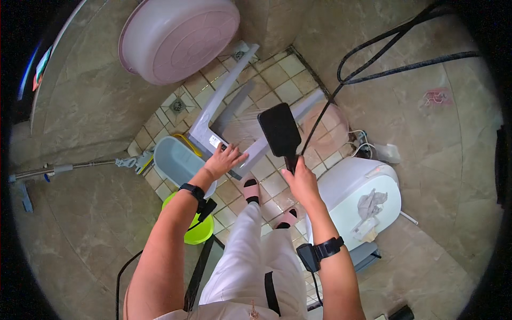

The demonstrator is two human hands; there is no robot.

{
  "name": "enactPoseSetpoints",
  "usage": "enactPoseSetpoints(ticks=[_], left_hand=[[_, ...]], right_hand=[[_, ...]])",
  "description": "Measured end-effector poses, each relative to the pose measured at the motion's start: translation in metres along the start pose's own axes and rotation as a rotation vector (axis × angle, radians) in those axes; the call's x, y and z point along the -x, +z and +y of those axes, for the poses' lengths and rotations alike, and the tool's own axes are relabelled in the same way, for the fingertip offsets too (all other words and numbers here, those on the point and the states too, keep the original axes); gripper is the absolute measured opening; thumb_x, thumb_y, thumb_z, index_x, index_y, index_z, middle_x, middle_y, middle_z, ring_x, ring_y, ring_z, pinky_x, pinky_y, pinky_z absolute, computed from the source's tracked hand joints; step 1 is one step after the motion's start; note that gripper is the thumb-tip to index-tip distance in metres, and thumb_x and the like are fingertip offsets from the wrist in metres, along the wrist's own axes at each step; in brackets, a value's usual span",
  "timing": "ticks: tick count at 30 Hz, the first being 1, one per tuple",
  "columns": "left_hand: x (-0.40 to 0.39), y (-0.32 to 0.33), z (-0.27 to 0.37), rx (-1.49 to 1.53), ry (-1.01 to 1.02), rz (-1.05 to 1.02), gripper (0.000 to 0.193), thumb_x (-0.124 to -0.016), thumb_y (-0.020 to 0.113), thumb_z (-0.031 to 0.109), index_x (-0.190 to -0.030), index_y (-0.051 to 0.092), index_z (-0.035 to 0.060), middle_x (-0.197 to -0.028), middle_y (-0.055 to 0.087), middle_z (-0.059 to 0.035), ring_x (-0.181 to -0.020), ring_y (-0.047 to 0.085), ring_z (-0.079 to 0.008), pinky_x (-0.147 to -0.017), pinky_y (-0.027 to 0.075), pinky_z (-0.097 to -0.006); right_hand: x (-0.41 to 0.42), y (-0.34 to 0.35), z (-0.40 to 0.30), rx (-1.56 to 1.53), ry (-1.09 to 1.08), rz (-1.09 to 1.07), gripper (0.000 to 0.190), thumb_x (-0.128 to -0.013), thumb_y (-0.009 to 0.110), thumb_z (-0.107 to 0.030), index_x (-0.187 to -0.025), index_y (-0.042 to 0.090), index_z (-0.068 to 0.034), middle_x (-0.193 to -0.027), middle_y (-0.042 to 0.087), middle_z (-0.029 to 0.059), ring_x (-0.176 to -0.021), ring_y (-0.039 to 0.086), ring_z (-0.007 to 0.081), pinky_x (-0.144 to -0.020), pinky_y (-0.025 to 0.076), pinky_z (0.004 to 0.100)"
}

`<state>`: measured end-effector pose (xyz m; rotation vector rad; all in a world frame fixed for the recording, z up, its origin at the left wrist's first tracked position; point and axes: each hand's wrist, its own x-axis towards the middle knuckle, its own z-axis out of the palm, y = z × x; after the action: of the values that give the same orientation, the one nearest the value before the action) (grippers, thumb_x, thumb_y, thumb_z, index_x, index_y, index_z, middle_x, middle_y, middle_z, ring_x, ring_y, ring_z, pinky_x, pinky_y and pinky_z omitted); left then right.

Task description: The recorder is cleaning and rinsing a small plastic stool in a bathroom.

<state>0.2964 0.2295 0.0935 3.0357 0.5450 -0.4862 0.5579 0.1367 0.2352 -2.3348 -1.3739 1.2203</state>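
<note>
My right hand (302,182) grips the dark handle of a black paddle-shaped object (280,128), perhaps a paddle hairbrush, its broad flat head raised above the floor. My left hand (224,160) rests with spread fingers on the corner of a pale plastic frame-like piece (204,126), which has long legs and lies on the tiles. A small dark thing shows at the fingertips of that hand; whether it is held cannot be told. A white label sits on the frame beside them. Both wrists wear black straps with small devices.
A large pink basin (180,40) leans at the wall. Left stand a blue-grey tub (176,160) and a lime-green basin (200,232). A toilet (384,200) with crumpled items on its lid is at the right. A black cable (324,110), floor drain (177,105) and mop (136,160) are around.
</note>
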Motion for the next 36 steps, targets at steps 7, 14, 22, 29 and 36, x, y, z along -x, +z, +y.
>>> enactPoseSetpoints(ticks=[7,14,22,29,36], left_hand=[[0.016,0.002,-0.002,-0.142,0.168,0.158,0.064,-0.085,0.051,0.021,-0.144,0.027,0.0277,-0.120,0.050,-0.0046,-0.117,0.046,-0.0249,-0.101,0.037,-0.0510],[0.021,-0.007,-0.003,-0.118,0.302,0.211,0.069,-0.084,0.051,0.018,-0.146,0.022,0.0275,-0.121,0.050,-0.0048,-0.118,0.047,-0.0245,-0.107,0.031,-0.0523],[0.014,-0.020,-0.002,-0.120,0.333,0.221,0.070,-0.084,0.052,0.017,-0.146,0.021,0.0270,-0.119,0.051,-0.0044,-0.118,0.049,-0.0234,-0.108,0.031,-0.0483],[0.007,-0.018,-0.010,-0.109,0.348,0.190,0.070,-0.085,0.051,0.015,-0.147,0.021,0.0284,-0.116,0.051,-0.0049,-0.116,0.049,-0.0241,-0.107,0.032,-0.0496],[0.005,-0.011,-0.014,0.026,0.312,0.043,0.072,-0.085,0.050,0.011,-0.148,0.019,0.0300,-0.120,0.049,-0.0079,-0.121,0.045,-0.0269,-0.106,0.034,-0.0492]], right_hand=[[-0.021,0.015,0.009,-0.107,0.089,0.165,0.045,-0.085,0.061,-0.030,-0.111,0.044,0.003,-0.094,0.063,0.0254,-0.086,0.062,0.0421,-0.077,0.048,0.0460],[-0.033,0.008,0.026,-0.587,0.242,-0.068,0.042,-0.084,0.061,-0.020,-0.111,0.043,0.007,-0.082,0.063,0.0171,-0.072,0.065,0.0260,-0.065,0.053,0.0379],[-0.033,0.011,0.024,-0.447,0.250,-0.175,0.035,-0.084,0.059,-0.018,-0.108,0.044,0.003,-0.079,0.060,0.0153,-0.065,0.062,0.0247,-0.060,0.051,0.0366],[-0.034,0.028,0.039,-0.354,0.091,0.266,0.034,-0.086,0.061,-0.020,-0.109,0.045,0.000,-0.076,0.061,0.0109,-0.062,0.062,0.0218,-0.062,0.049,0.0371],[-0.032,0.008,0.045,-0.411,0.205,0.603,0.030,-0.088,0.060,-0.022,-0.103,0.043,-0.001,-0.083,0.063,0.0130,-0.069,0.063,0.0241,-0.066,0.048,0.0375]])
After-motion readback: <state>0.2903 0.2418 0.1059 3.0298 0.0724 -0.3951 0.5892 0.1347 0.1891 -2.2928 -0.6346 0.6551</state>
